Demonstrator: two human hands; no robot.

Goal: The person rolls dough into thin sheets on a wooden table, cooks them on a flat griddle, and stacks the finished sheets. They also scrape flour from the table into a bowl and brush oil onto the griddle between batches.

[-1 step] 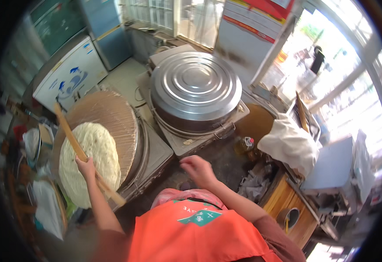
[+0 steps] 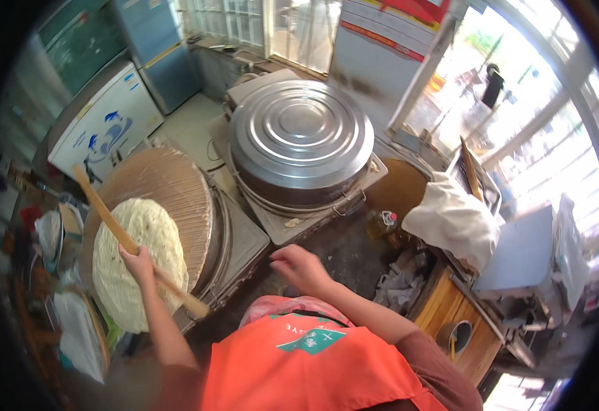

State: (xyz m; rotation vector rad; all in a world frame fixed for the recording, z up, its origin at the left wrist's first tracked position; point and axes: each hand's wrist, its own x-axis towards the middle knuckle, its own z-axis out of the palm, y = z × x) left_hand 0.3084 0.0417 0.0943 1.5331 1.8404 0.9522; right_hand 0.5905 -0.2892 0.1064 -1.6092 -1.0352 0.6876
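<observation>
Left hand (image 2: 139, 263): fingers wrapped round wooden stick (image 2: 107, 218) | Pale flatbread (image 2: 154, 229): on round brown board (image 2: 176, 175), stick crossing over it | Right hand (image 2: 303, 268): fingers curled inward, cannot tell whether holding anything

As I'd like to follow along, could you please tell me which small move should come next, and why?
Perhaps bring the right hand to the stick and steady its lower end: the left hand alone holds it near mid-length, slanted across the dough, and the right shows nothing in its grip.
</observation>
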